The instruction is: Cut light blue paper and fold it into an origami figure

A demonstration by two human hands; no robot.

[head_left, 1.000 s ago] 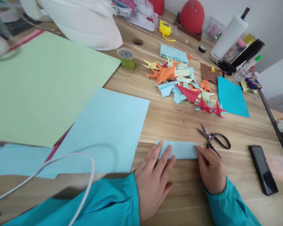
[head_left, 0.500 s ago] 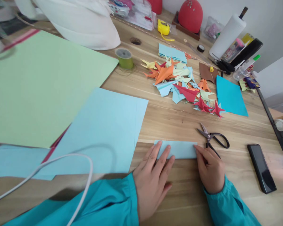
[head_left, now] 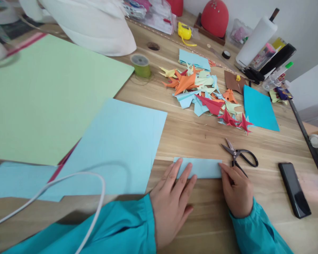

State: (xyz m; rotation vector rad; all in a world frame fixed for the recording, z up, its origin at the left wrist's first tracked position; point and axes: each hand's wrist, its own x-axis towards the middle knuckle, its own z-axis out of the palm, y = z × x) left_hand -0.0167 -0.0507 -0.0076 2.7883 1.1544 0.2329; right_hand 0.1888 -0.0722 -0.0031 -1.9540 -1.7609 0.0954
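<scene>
A folded strip of light blue paper (head_left: 204, 168) lies flat on the wooden table (head_left: 201, 137) near the front edge. My left hand (head_left: 172, 201) rests on its left end, fingers stretched out flat and pressing down. My right hand (head_left: 237, 192) touches the strip's right end with its fingertips, the other fingers curled under. Both arms wear teal sleeves. Black scissors (head_left: 240, 155) lie just beyond my right hand.
Large light blue (head_left: 116, 144) and pale green (head_left: 50, 95) sheets cover the left. A pile of folded paper shapes (head_left: 204, 91), a teal sheet (head_left: 259, 109), a green spool (head_left: 141, 65) and a paper towel roll (head_left: 255, 40) lie further back. A black phone (head_left: 294, 188) lies right. A white cable (head_left: 69, 190) crosses the front left.
</scene>
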